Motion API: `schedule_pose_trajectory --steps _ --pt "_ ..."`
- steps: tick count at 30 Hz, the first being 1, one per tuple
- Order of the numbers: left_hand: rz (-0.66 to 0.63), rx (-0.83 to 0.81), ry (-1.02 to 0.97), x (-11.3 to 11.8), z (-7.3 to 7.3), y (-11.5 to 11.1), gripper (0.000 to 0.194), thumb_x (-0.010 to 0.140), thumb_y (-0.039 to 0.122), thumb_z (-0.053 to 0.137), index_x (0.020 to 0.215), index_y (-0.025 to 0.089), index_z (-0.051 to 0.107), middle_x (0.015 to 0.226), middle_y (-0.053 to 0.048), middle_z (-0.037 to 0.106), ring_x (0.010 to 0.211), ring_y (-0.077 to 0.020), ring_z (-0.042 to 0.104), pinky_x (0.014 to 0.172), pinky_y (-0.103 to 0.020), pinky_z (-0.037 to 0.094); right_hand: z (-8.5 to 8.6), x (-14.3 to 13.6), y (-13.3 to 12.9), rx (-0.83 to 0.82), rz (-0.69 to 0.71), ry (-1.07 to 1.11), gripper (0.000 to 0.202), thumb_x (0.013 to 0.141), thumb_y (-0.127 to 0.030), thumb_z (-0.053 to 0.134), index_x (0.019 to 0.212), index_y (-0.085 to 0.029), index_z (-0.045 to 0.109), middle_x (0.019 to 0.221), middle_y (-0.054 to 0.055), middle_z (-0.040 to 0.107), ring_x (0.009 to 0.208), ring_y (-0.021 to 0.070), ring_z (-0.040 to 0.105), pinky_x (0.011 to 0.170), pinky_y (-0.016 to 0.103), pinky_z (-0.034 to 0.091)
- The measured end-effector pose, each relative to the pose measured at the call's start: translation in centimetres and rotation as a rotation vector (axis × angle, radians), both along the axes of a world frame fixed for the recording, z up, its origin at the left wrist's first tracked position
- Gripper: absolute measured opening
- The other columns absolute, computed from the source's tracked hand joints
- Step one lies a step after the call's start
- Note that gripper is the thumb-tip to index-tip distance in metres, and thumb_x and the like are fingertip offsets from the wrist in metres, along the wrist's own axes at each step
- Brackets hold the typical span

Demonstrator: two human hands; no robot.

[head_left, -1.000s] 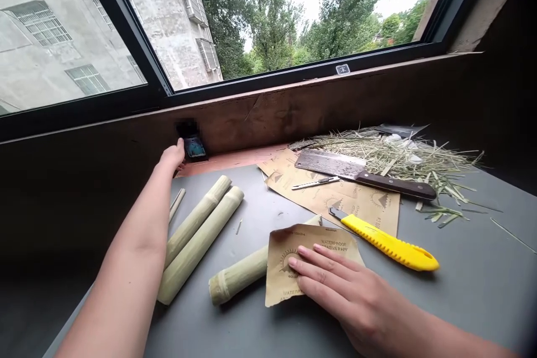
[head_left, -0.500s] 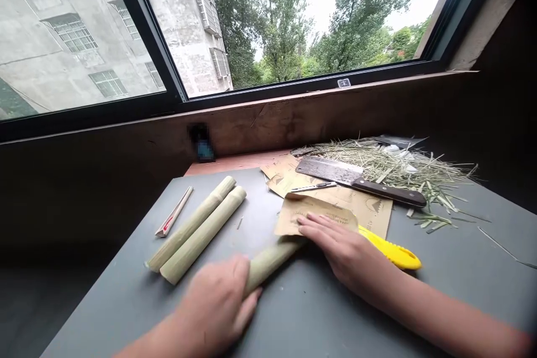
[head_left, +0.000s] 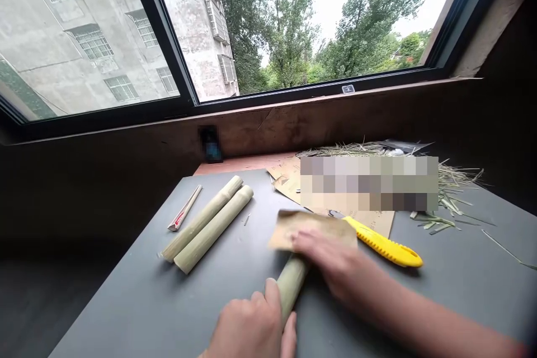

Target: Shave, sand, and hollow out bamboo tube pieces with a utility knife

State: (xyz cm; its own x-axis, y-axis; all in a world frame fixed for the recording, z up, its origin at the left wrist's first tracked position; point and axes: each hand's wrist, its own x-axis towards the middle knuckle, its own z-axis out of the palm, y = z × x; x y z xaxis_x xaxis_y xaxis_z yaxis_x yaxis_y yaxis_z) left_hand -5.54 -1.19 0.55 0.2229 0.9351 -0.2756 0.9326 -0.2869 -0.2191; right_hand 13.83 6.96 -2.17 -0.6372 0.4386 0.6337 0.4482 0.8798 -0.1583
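My left hand [head_left: 251, 316] is closed round the near end of a pale green bamboo piece [head_left: 291, 282], low in the middle of the view. My right hand [head_left: 327, 254], blurred by motion, presses a brown sheet of sandpaper [head_left: 285, 226] over the far end of that bamboo. Its fingers lie across the top of the sheet, and the thumb is hidden. Under the sheet, the bamboo's far tip is out of sight. A yellow-handled tool [head_left: 388, 246] lies just beyond my right forearm.
Two bamboo pieces [head_left: 213, 229] lie side by side on the grey table [head_left: 138, 302], beside a thin split piece with red marks [head_left: 184, 210]. More brown sheets [head_left: 377, 221] and a heap of shavings [head_left: 453, 176] are at the back right, partly covered by a pixelated block.
My left hand has shifted right and nearer, turning the bamboo to a steeper angle. The sandpaper and my right hand sit slightly lower. The view has tilted slightly.
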Motion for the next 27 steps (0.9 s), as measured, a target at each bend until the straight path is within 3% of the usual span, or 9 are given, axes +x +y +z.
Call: schedule_pose_trajectory --steps 2,5,10,17,21,27 --pt "-0.009 0.051 0.004 -0.1 -0.6 0.0 0.037 0.089 0.043 0.047 0.104 0.018 0.070 0.063 -0.011 0.070 0.046 -0.0291 0.069 0.035 -0.031 0.035 0.2 -0.1 -0.3 0.010 -0.086 0.030 0.049 0.087 0.004 0.034 0.122 -0.007 0.067 0.120 0.018 0.072 0.118 0.0238 0.067 0.101 0.038 0.055" --pt "-0.028 0.098 -0.021 -0.2 -1.3 -0.1 0.032 0.087 0.041 0.051 0.095 0.018 0.071 0.061 -0.012 0.070 0.044 -0.0293 0.068 0.032 -0.031 0.032 0.6 -0.1 -0.8 0.033 0.145 -0.029 0.042 0.090 -0.006 0.046 0.127 -0.012 0.066 0.130 0.014 0.068 0.125 0.0228 0.062 0.107 0.034 0.051" --pt "-0.035 0.166 -0.038 -0.3 -1.8 -0.2 0.029 0.085 0.044 0.054 0.088 0.020 0.071 0.052 -0.010 0.065 0.037 -0.0276 0.063 0.030 -0.031 0.025 0.8 -0.2 -0.7 -0.075 0.077 -0.015 0.043 0.093 -0.020 0.055 0.135 -0.016 0.062 0.137 0.016 0.064 0.127 0.0259 0.060 0.113 0.043 0.045" --pt "-0.004 0.109 -0.071 -0.3 -1.0 -0.2 0.030 0.086 0.046 0.054 0.086 0.020 0.069 0.052 -0.010 0.064 0.038 -0.0273 0.063 0.032 -0.030 0.023 0.1 -0.9 -1.4 -0.108 0.099 -0.016 0.046 0.093 -0.029 0.057 0.137 -0.018 0.060 0.138 0.016 0.063 0.126 0.0273 0.060 0.114 0.047 0.043" --pt "-0.009 0.018 -0.049 -0.2 -0.1 0.0 0.036 0.092 0.043 0.044 0.099 0.018 0.069 0.059 -0.011 0.070 0.046 -0.0300 0.068 0.035 -0.032 0.022 0.3 -1.6 -1.3 -0.103 0.117 -0.008 0.045 0.093 -0.030 0.056 0.137 -0.019 0.060 0.138 0.016 0.063 0.127 0.0274 0.060 0.115 0.048 0.042" --pt "-0.014 -0.003 -0.037 0.3 0.2 0.2 0.035 0.090 0.042 0.044 0.095 0.018 0.069 0.059 -0.011 0.069 0.044 -0.0316 0.067 0.034 -0.035 0.014 -2.0 -2.0 -2.9 -0.118 0.154 -0.023 0.041 0.093 -0.023 0.054 0.133 -0.020 0.063 0.135 0.014 0.065 0.126 0.0260 0.060 0.114 0.048 0.042"
